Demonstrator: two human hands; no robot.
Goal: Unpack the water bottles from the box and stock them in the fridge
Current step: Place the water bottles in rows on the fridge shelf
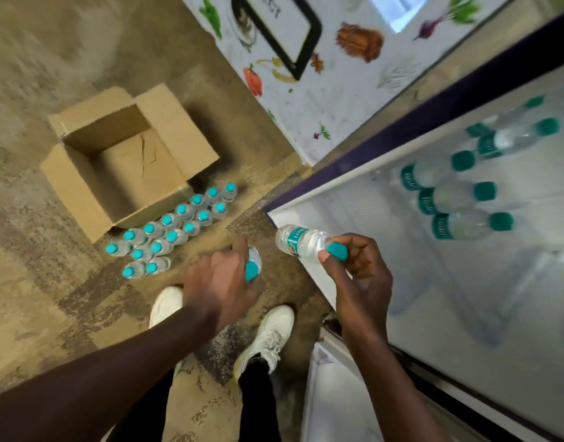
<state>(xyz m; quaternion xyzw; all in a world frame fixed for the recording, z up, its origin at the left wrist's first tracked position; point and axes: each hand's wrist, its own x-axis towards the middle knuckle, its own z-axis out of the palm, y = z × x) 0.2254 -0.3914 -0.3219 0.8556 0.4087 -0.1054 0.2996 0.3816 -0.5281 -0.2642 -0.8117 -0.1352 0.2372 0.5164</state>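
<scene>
Even, fairly bright indoor light. The cardboard box (127, 161) throws a dark shadow to its right on the floor (35, 90). The fridge interior (465, 282) is pale and motion-blurred; wide-angle bending shows at the edges.

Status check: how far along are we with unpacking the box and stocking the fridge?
Unpacking looks done: the box is empty. Stocking is under way: about five stocked bottles lie in the open fridge. In hand: the left hand grips one bottle, the right hand a second bottle. Left: roughly sixteen floor bottles beside the box.
</scene>
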